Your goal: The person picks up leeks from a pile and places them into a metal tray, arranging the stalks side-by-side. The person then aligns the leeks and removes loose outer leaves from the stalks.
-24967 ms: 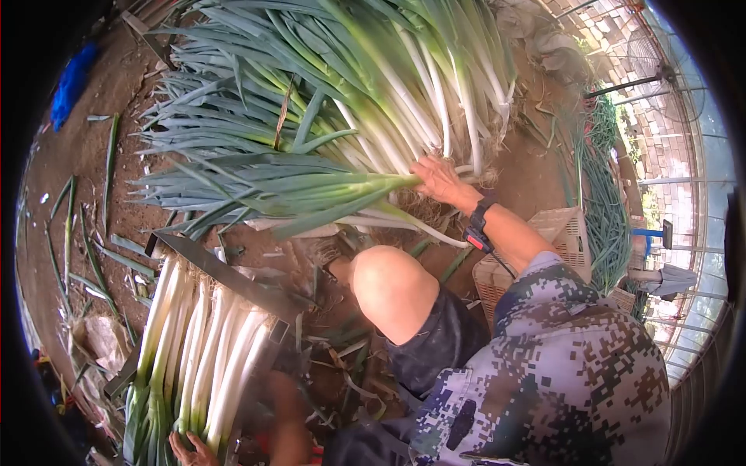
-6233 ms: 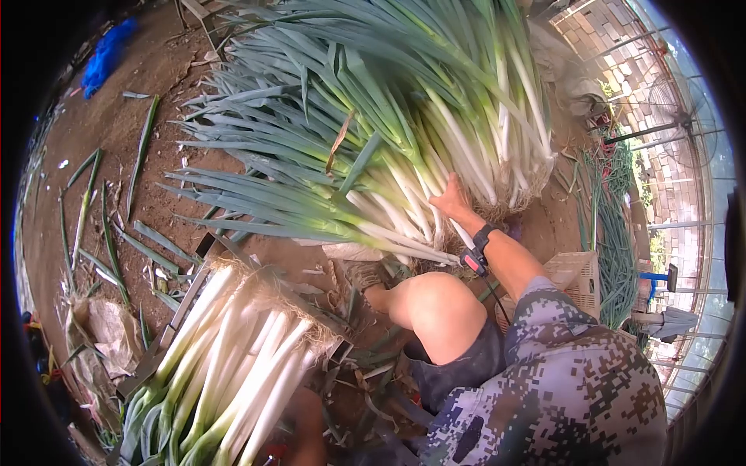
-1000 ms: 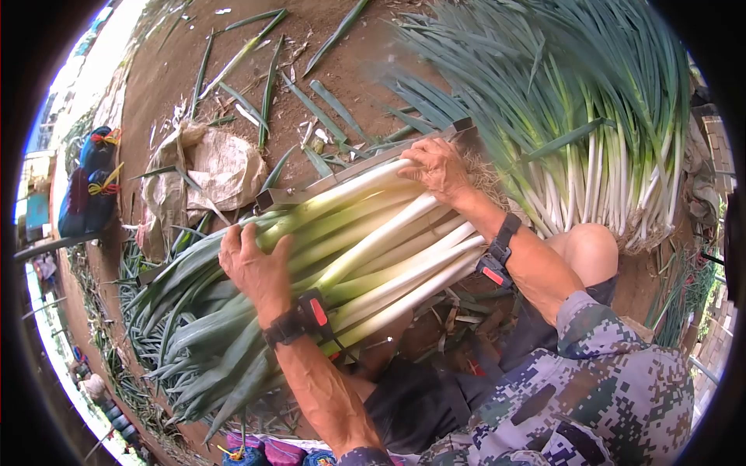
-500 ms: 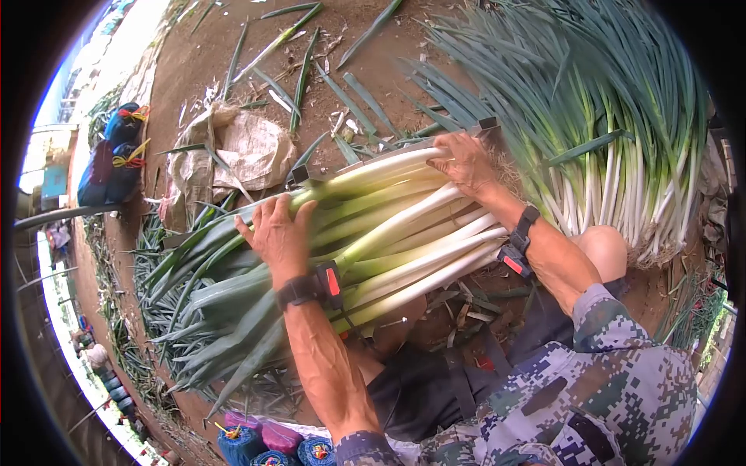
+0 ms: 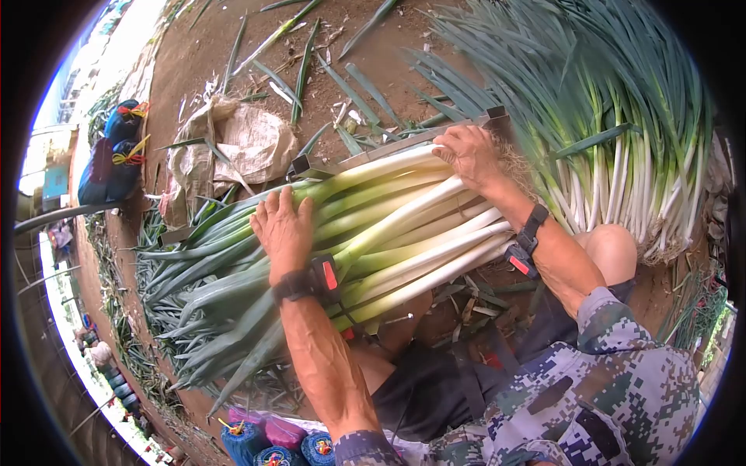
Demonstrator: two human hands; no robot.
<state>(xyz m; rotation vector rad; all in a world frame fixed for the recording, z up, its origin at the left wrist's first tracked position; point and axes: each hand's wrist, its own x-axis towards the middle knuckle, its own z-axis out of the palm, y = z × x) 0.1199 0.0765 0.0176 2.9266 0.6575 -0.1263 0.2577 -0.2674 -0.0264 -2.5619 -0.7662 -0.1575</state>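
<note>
A thick bundle of long green onions (image 5: 388, 225) lies across a metal frame, leaves to the left and white root ends to the right. My left hand (image 5: 284, 237) rests on the green part with fingers and thumb apart. At the root end, my right hand (image 5: 471, 159) curls its fingers over the white end of the uppermost stalk. A metal rail of the frame (image 5: 373, 155) runs along the bundle's far side, with upright ends near both hands.
A large pile of green onions (image 5: 614, 132) lies at the right. A crumpled woven sack (image 5: 249, 144) sits on the dirt floor among loose leaves. Blue rolls of twine (image 5: 245, 441) stand at the lower left, with more bundled twine (image 5: 116, 159) farther off. My bare knee (image 5: 610, 252) is beside the roots.
My left hand has slid slightly right along the onions, its fingers now pointing more to the far side. My right hand stays at the root end, with its fingers curled more over the stalk.
</note>
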